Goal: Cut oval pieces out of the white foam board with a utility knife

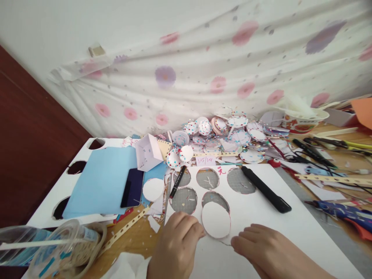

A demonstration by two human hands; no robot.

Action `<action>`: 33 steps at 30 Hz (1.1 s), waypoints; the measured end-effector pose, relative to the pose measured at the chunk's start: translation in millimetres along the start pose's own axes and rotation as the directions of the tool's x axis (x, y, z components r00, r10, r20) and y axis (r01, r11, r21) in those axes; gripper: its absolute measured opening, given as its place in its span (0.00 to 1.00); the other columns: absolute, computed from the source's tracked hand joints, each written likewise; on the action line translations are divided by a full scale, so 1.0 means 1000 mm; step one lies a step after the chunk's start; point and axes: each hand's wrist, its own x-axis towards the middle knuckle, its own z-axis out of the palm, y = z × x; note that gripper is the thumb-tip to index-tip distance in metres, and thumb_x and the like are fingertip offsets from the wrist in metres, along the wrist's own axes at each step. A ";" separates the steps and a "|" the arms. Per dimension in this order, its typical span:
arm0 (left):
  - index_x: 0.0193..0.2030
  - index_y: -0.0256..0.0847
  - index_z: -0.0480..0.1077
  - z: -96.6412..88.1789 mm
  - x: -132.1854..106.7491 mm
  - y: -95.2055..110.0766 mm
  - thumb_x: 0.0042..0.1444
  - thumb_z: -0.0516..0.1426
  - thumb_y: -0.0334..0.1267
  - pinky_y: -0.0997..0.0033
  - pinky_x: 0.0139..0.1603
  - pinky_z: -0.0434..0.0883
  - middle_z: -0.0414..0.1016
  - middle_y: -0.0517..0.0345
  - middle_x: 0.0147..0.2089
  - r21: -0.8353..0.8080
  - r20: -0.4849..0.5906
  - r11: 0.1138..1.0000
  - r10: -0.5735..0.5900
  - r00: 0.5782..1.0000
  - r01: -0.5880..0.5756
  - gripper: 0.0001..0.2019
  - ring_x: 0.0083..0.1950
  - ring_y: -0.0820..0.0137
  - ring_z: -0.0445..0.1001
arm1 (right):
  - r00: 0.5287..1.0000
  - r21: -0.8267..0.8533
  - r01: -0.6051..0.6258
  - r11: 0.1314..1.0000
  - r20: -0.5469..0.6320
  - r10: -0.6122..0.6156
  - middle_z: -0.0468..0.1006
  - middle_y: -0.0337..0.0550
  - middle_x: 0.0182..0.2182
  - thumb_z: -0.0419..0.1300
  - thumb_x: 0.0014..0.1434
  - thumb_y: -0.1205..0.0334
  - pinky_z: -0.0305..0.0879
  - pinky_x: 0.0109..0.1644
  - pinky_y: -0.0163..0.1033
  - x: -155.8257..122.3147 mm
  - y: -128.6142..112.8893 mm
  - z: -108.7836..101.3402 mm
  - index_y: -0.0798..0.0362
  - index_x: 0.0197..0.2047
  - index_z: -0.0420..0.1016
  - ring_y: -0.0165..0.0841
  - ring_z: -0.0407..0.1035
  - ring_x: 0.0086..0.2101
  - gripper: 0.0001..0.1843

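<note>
A white paper disc (216, 220) with a rough edge lies partly over a round hole in a white sheet (293, 236). At the disc's lower left is my left hand (180, 244), its fingers curled and pinched together; what is in them, if anything, is hidden. My right hand (263, 246) rests to the right of the disc with its fingers closed. A thin, dark-edged sliver (224, 243) runs from near the disc's lower edge to my right fingertips; I cannot tell whether it is gripped. Several other cut holes show a grey gridded mat (242, 180).
A black marker (178, 182) and a thick black cutter-like tool (266, 189) lie on the sheet. Left are a phone (133, 188), blue paper (100, 182), and a plastic cup (71, 248). Dotted paper pieces (205, 127) pile behind; a blue glue gun (340, 213) lies right.
</note>
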 end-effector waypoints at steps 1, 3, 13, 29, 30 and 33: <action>0.35 0.38 0.67 0.000 0.001 0.000 0.66 0.49 0.26 0.68 0.37 0.66 0.69 0.57 0.34 0.005 -0.002 1.000 -0.003 1.000 0.003 0.09 0.36 0.69 0.66 | 1.000 0.002 -0.006 1.000 -0.001 0.006 0.79 0.42 0.29 0.49 0.50 0.81 0.63 0.34 0.39 0.000 -0.001 0.000 0.51 0.32 0.74 0.37 0.73 0.29 0.18; 0.35 0.38 0.67 -0.001 0.003 0.000 0.67 0.49 0.29 0.68 0.37 0.67 0.70 0.57 0.34 0.016 0.005 1.000 -0.010 1.000 0.010 0.10 0.37 0.68 0.67 | 1.000 0.019 -0.029 0.999 -0.004 0.029 0.79 0.43 0.29 0.49 0.50 0.81 0.64 0.35 0.39 0.000 -0.002 -0.003 0.51 0.33 0.74 0.37 0.73 0.30 0.18; 0.40 0.33 0.71 -0.015 0.007 0.006 0.68 0.45 0.25 0.68 0.42 0.71 0.76 0.53 0.37 0.161 0.010 0.951 0.265 0.964 -0.263 0.14 0.40 0.69 0.70 | 0.789 0.734 -0.610 0.300 0.598 0.142 0.71 0.37 0.24 0.50 0.67 0.50 0.55 0.22 0.27 0.008 -0.002 -0.026 0.52 0.46 0.73 0.24 0.61 0.21 0.18; 0.42 0.32 0.73 -0.004 0.007 0.011 0.66 0.46 0.22 0.69 0.41 0.74 0.79 0.52 0.37 0.381 -0.094 0.889 0.312 0.945 -0.255 0.14 0.37 0.69 0.76 | 0.993 0.137 -0.117 0.984 -0.020 0.121 0.80 0.44 0.26 0.49 0.57 0.72 0.63 0.30 0.36 -0.005 0.002 -0.010 0.49 0.40 0.78 0.36 0.74 0.25 0.18; 0.43 0.31 0.73 -0.005 0.008 0.011 0.66 0.47 0.23 0.69 0.41 0.74 0.79 0.51 0.39 0.384 -0.074 0.880 0.332 0.940 -0.280 0.14 0.38 0.69 0.76 | 0.988 0.164 -0.155 0.974 0.002 0.157 0.80 0.44 0.27 0.49 0.58 0.71 0.64 0.32 0.37 -0.004 0.001 -0.012 0.48 0.40 0.78 0.36 0.74 0.27 0.18; 0.46 0.32 0.73 -0.011 0.012 0.010 0.67 0.46 0.25 0.71 0.40 0.75 0.80 0.51 0.42 0.369 -0.050 0.883 0.331 0.942 -0.290 0.14 0.38 0.69 0.77 | 0.951 0.362 -0.306 0.880 0.155 0.267 0.78 0.43 0.30 0.48 0.62 0.66 0.65 0.37 0.37 0.001 -0.002 -0.023 0.47 0.37 0.79 0.35 0.72 0.32 0.17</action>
